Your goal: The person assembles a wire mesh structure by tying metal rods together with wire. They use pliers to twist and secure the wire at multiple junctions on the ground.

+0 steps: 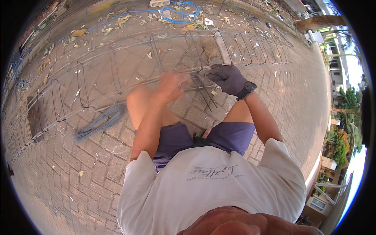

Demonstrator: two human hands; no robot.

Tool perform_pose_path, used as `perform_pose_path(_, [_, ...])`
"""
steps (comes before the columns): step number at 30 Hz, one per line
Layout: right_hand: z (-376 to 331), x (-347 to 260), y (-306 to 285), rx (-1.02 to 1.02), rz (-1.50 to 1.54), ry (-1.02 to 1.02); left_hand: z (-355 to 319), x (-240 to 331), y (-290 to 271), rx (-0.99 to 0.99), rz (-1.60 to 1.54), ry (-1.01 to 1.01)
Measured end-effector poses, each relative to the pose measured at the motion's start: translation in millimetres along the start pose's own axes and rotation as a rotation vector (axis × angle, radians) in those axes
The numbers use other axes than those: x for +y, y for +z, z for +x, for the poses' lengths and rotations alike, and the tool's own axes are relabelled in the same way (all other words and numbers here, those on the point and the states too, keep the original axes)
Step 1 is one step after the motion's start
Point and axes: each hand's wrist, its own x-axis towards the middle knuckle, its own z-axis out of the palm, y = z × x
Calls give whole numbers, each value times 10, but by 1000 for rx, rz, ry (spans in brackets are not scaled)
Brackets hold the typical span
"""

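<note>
A long cage of thin steel rebar (105,100), with several square stirrups (155,53) along it, lies across the ground before my bent knees. My bare left hand (172,84) is closed at the near long bar, fingertips pressed together; whatever is between them is too small to make out. Just to its right, my right hand (230,80), in a dark glove with a black watch at the wrist, curls its fingers by the same bar. What it grips is hidden. Two thin dark rods (205,94) slant toward me between the hands.
A bundle of grey tie wire (101,122) lies on the brick paving (98,168) by my left knee. Wooden blocks (222,47) sit under the cage. Beyond it are a coiled blue cord (180,20), a white power strip (159,3) and dry leaves.
</note>
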Motion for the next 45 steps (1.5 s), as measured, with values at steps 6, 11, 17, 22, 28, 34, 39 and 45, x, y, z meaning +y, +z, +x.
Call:
perform_pose_path(6, [280, -248, -219, -205, -150, 9, -9, -227, -42, 94, -297, 11])
perform_pose_path(11, [548, -82, -593, 113, 31, 90, -200, -526, -118, 327, -184, -470])
perform_pose_path(17, [561, 610, -513, 369, 255, 444, -273, -749, -63, 561, -332, -554])
perform_pose_path(22, [471, 989, -139, 350, 681, 613, -218, -445, 8, 446, -281, -577])
perform_pose_path(28, [455, 958, 304, 164, 898, 494, 333, 101, 461, 513, -683, -735])
perform_pose_path(34, [414, 1262, 356, 210, 534, 93, 1097, 362, 711, 629, -743, -884])
perform_pose_path(39, [328, 1571, 78, 284, 690, 111, 1584, 388, 931, 568, -746, -944])
perform_pose_path(45, [387, 1922, -40, 176, 721, 147, 1774, 57, 1370, 574, -961, -884])
